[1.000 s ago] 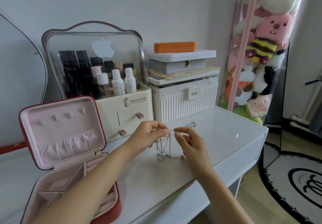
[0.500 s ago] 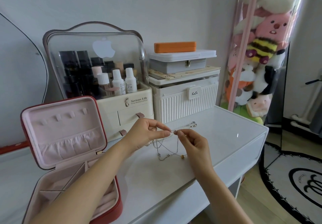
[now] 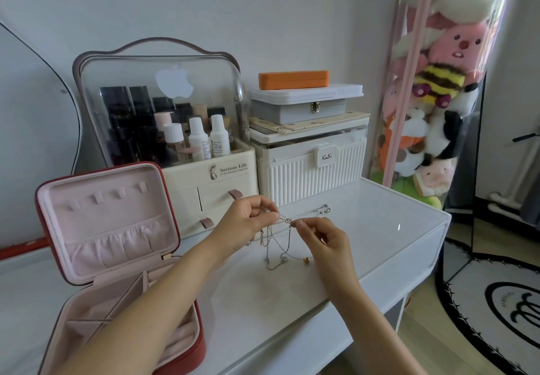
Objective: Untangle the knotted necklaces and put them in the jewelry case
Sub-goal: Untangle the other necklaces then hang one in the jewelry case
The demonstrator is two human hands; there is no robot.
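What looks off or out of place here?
Only the necklaces: still one knotted bundle, pinched between left hand and right hand above the table. The open case holds none that I can see.

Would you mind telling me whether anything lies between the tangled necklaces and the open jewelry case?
Nothing visible blocks the way. The necklaces hang pinched between the left hand and right hand over the white table; the jewelry case stands open to the left, with only bare tabletop and the left forearm between.

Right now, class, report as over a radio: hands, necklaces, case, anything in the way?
Left hand and right hand both pinching knotted necklaces above white table. Jewelry case open, left. Nothing between.
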